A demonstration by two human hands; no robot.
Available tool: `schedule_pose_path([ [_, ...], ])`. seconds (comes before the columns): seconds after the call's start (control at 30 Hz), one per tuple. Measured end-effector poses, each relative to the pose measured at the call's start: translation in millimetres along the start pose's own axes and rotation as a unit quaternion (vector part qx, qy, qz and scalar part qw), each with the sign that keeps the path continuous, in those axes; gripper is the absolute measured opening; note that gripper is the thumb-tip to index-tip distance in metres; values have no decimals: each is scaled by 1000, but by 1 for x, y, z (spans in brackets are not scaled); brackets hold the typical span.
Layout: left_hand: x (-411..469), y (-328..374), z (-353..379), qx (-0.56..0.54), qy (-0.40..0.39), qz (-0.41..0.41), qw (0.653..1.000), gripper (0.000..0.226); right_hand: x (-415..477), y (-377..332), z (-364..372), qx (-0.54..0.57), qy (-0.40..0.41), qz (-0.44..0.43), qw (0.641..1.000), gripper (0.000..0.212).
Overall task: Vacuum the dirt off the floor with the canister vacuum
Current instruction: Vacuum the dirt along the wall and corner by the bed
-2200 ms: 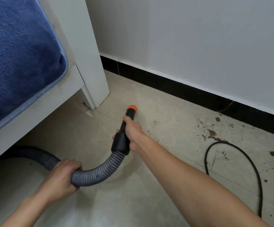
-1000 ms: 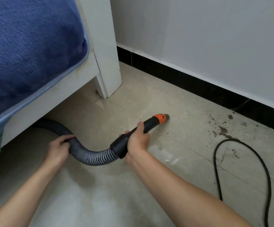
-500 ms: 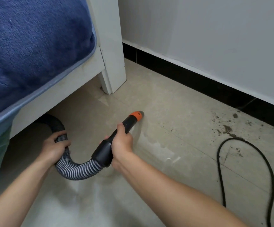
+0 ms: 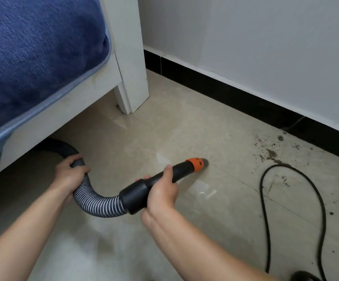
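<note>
Beige tiled floor beside a white bed frame. The nozzle lies at centre, its long axis pointing to 2 o'clock and its orange tip on the tile. Dirt lies at the tip's 3 o'clock. The right hand has its fingers wrapped round the nozzle; the left hand grips the ribbed hose.

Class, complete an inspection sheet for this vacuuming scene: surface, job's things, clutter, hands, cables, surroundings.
Surface: tiled floor; dirt scattered at right, near the baseboard.
Job's things: ribbed hose runs under the bed frame; orange-tipped nozzle at the floor, short of the thickest dirt.
Clutter: dark object at bottom edge, unclear.
Hands: left hand grips the hose; right hand grips the nozzle.
Cables: black cable looped on the floor amid the dirt.
Surroundings: blue mattress, grey wall.
</note>
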State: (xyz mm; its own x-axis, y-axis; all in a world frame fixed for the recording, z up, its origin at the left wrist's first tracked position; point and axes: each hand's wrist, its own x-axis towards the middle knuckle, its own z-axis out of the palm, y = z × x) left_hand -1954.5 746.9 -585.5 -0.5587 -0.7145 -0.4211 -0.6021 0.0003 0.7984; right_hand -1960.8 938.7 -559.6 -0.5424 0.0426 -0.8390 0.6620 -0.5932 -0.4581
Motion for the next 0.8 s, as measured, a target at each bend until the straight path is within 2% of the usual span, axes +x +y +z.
schedule_pose_path([
  [0.13,3,1,19,-2,-11,8,1000,56,4,-16,-4,17,14,-1,1000,27],
  [0.3,6,8,16,-30,9,3,999,54,6,-31,11,-18,-40,18,999,28],
  [0.57,-5,7,47,-56,-3,6,998,58,12,-66,-5,-5,4,-33,999,27],
  [0.67,-4,4,31,-51,-11,5,999,55,4,-43,2,-32,-7,-17,999,30],
  [0.8,2,-6,-23,29,-47,13,998,56,-17,20,6,-54,-23,27,998,32],
])
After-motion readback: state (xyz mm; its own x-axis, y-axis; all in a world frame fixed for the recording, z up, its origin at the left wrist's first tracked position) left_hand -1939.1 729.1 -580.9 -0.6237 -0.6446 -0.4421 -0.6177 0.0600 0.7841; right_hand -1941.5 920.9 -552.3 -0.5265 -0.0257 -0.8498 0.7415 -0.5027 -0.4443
